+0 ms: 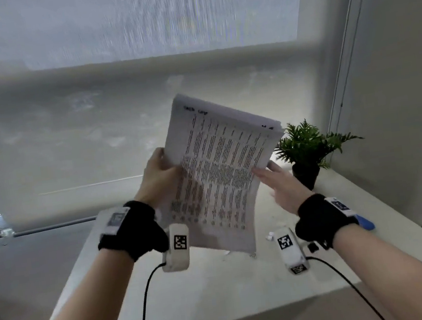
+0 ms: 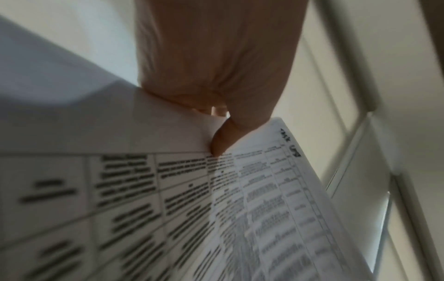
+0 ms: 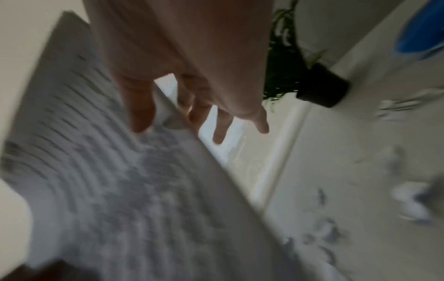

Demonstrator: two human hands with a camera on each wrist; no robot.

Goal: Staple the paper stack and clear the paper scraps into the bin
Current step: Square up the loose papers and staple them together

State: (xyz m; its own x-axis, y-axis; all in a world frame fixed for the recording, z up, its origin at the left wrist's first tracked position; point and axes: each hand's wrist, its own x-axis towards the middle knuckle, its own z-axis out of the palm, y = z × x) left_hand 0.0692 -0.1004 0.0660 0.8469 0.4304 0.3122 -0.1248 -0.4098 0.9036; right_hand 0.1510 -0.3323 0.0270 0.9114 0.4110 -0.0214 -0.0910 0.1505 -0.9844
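Paper stack is raised off the white table in the head view, its left edge pinched by the left hand, thumb on the printed face. Right hand lies slack with straight fingers against the right edge; blurred scraps lie on the table beside it in the right wrist view

paper stack – printed table, text too blurred to read

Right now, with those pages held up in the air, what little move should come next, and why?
Probably close the right hand on the paper stack's right edge. The left hand alone pinches the stack above the table, and the pages sag. The right hand's fingers are spread at the edge, not gripping. Two holds would let the sheets be squared for stapling.
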